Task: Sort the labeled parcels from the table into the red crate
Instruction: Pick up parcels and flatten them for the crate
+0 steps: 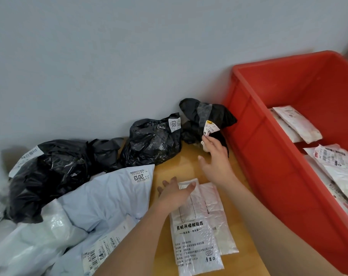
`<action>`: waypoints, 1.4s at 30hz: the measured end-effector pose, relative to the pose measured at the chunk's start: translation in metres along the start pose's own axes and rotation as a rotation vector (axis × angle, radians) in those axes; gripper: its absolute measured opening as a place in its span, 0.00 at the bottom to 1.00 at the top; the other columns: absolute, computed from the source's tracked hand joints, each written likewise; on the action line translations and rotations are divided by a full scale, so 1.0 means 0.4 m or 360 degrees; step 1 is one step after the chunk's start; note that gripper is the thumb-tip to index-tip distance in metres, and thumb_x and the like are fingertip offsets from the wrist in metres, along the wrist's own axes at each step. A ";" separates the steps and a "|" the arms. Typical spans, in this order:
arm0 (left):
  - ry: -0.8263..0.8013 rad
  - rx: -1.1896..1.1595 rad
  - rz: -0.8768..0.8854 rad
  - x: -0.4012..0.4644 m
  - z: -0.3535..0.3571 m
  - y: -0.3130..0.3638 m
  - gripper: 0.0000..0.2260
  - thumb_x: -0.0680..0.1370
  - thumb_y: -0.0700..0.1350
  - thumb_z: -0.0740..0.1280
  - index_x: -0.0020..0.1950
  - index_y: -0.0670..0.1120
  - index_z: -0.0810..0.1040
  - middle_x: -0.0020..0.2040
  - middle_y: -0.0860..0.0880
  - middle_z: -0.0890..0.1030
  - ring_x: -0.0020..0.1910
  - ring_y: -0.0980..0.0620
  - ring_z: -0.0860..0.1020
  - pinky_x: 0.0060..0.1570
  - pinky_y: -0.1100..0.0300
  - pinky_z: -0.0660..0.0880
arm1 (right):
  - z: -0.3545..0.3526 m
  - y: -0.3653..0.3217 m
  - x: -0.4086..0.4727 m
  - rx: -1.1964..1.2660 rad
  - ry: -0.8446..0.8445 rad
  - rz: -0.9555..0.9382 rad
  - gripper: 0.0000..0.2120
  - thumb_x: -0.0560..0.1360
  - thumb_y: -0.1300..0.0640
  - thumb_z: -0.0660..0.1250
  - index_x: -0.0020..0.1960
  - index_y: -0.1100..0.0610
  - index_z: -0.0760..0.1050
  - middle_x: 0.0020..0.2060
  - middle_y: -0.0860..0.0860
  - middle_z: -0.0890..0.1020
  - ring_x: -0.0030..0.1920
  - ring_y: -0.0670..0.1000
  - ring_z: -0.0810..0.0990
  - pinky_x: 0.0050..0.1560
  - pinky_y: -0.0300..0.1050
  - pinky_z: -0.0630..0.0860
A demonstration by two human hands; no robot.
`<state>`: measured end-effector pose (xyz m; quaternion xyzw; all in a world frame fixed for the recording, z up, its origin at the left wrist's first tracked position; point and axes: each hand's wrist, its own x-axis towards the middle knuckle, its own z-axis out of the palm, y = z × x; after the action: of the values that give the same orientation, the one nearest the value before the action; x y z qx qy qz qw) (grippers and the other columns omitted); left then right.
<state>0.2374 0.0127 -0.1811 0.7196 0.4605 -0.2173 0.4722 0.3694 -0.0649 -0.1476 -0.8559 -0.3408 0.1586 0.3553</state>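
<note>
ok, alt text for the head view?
A person's right hand pinches a small crumpled black plastic parcel beside a large red plastic crate holding white parcels; the open left hand rests on a flat white bubble mailer.

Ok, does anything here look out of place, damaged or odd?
Nothing looks damaged or spilled. The only untidy bit: the small black parcel the right hand is touching is crumpled, propped against the red crate, its label folded over. The left hand rests on a flat white pouch.

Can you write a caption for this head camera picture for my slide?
Right hand lifts a small black parcel beside the red crate; left hand rests on a white pouch.
</note>
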 end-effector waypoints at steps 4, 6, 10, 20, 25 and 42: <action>-0.0019 -0.0124 0.0018 -0.009 0.006 -0.023 0.37 0.78 0.67 0.56 0.80 0.50 0.47 0.80 0.48 0.39 0.78 0.44 0.37 0.75 0.41 0.46 | -0.056 -0.035 -0.056 0.0090 0.0106 -0.0112 0.28 0.78 0.62 0.65 0.76 0.54 0.62 0.73 0.46 0.65 0.70 0.48 0.61 0.68 0.38 0.57; 0.0042 -0.0305 0.0075 -0.015 0.010 -0.046 0.37 0.78 0.66 0.58 0.80 0.49 0.51 0.81 0.49 0.45 0.79 0.46 0.43 0.76 0.43 0.50 | -0.083 -0.047 -0.082 0.0097 0.0139 -0.0159 0.27 0.78 0.62 0.65 0.76 0.54 0.63 0.72 0.46 0.66 0.70 0.47 0.61 0.68 0.37 0.56; 0.0213 -0.0732 0.0281 -0.079 0.007 -0.038 0.41 0.69 0.73 0.61 0.76 0.53 0.62 0.74 0.52 0.67 0.72 0.49 0.67 0.71 0.48 0.66 | -0.121 -0.077 -0.135 0.0213 0.0207 -0.0216 0.26 0.77 0.64 0.65 0.75 0.56 0.65 0.70 0.46 0.69 0.70 0.43 0.65 0.71 0.37 0.61; 0.0024 -0.1608 0.0220 -0.230 -0.055 0.042 0.12 0.81 0.49 0.65 0.63 0.48 0.75 0.52 0.48 0.82 0.53 0.44 0.81 0.58 0.47 0.77 | -0.123 -0.174 -0.274 0.0458 0.0153 -0.0206 0.17 0.78 0.65 0.64 0.65 0.54 0.77 0.56 0.39 0.77 0.53 0.39 0.78 0.53 0.29 0.74; 0.0034 -0.1723 0.0171 -0.269 -0.080 0.011 0.09 0.82 0.42 0.62 0.62 0.46 0.74 0.54 0.44 0.83 0.47 0.44 0.82 0.44 0.49 0.81 | -0.159 -0.194 -0.321 0.0556 0.0096 -0.0096 0.18 0.78 0.64 0.64 0.62 0.46 0.75 0.55 0.38 0.79 0.53 0.37 0.77 0.52 0.31 0.75; 0.0033 -0.1369 0.0310 -0.419 -0.183 -0.055 0.14 0.82 0.55 0.61 0.58 0.47 0.79 0.50 0.47 0.84 0.46 0.48 0.77 0.49 0.53 0.76 | -0.147 -0.205 -0.382 0.0573 0.0076 0.0435 0.16 0.83 0.48 0.55 0.46 0.59 0.71 0.35 0.51 0.72 0.32 0.48 0.69 0.27 0.34 0.65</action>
<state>0.1288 0.0031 -0.0328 0.4998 0.4436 0.0469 0.7424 0.2512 -0.1584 -0.0434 -0.8202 -0.1795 0.2433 0.4856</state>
